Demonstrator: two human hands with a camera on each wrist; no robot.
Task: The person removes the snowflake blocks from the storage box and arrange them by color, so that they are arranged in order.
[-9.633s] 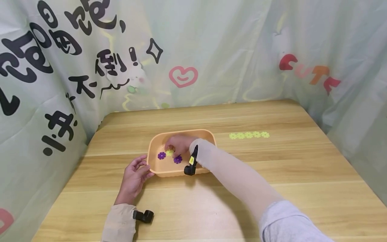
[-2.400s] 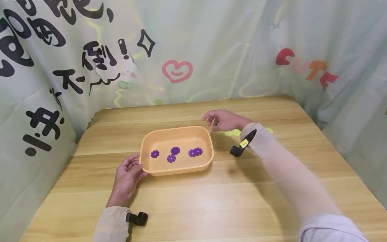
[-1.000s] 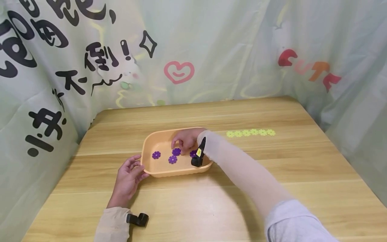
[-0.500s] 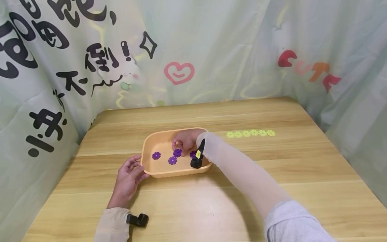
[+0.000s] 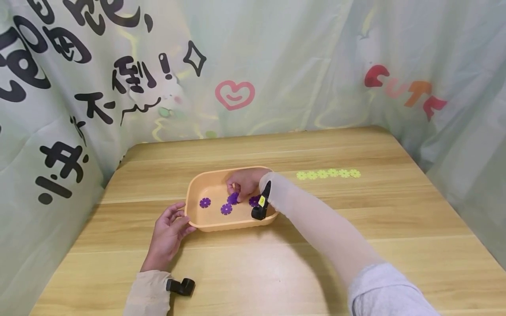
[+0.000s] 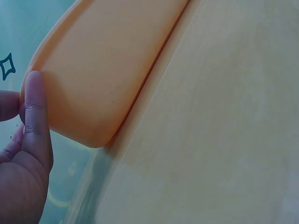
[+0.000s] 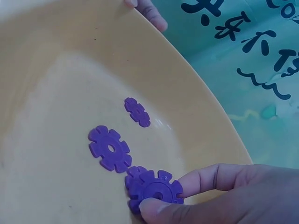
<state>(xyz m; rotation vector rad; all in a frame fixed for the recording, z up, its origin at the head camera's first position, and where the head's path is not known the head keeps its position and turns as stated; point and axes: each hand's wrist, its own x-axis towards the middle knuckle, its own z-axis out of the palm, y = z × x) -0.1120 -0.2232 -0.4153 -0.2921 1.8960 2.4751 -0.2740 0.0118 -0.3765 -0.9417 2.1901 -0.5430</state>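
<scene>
My left hand point(image 5: 167, 235) grips the left front corner of an orange plastic basin point(image 5: 233, 226), thumb on the near side and fingers behind the rim. Inside the basin, my right hand point(image 5: 244, 181) pinches a purple snowflake disc point(image 7: 163, 185) between thumb and index finger. It is tilted up and overlaps another purple disc point(image 7: 133, 173) under it. Two more purple discs lie flat to its left, a nearer disc point(image 5: 226, 209) and a farther disc point(image 5: 204, 202). Partly behind the right wrist camera, a purple disc point(image 5: 254, 201) shows near the basin's right side.
Right of the basin, several yellow snowflake discs point(image 5: 322, 174) lie in a row on the wooden table point(image 5: 316, 237), edges close together. A printed curtain point(image 5: 292, 66) hangs behind and beside the table.
A yellow disc left the basin and the yellow row grew by one. My right hand went from the row back into the basin and lifted a purple disc's edge. The left hand kept its grip.
</scene>
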